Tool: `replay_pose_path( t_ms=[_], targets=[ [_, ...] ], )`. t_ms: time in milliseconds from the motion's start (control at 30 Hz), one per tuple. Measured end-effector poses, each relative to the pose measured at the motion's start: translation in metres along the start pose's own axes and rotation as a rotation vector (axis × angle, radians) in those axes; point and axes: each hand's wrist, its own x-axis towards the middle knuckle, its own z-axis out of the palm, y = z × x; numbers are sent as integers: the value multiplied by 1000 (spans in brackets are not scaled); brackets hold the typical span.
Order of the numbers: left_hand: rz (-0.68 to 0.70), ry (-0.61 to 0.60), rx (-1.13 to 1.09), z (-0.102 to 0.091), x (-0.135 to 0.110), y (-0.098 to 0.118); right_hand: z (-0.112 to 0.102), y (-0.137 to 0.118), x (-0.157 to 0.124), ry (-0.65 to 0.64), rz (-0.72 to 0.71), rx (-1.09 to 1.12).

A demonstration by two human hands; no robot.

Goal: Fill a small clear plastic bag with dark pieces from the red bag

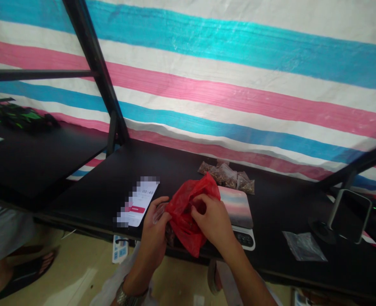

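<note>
A red plastic bag (188, 212) hangs at the front edge of a black table (111, 178). My right hand (212, 219) is closed, its fingers reaching into the bag's mouth. My left hand (156, 225) grips the bag's left side together with a small clear bag (160, 211). Just right of the bag sits a small digital scale (239, 210) with a shiny platform. Behind it lie several small clear packets (228, 175) filled with brown bits.
A phone (140, 202) showing a timer lies left of the bag. An empty clear bag (304, 246) lies at the right, near a second phone on a stand (347, 214). A striped tarp (239, 85) hangs behind. Another person's sandalled foot (22, 267) is at lower left.
</note>
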Motion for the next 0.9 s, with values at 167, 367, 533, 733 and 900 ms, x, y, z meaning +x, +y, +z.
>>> replay_pose_path(
  t_ms=[167, 367, 533, 733, 900],
  targets=[
    [-4, -5, -10, 3, -1, -1, 6, 2, 0, -10, -11, -34],
    [-2, -14, -56, 5, -1, 1, 3, 0, 1, -45, -10, 46],
    [26, 13, -60, 5, 0, -1, -2, 1, 0, -38, 53, 120],
    [135, -4, 36, 0, 3, -9, -6, 9, 2, -73, 85, 317],
    [473, 63, 261, -2, 5, -13, -16, 15, 7, 9, 99, 403]
  ],
)
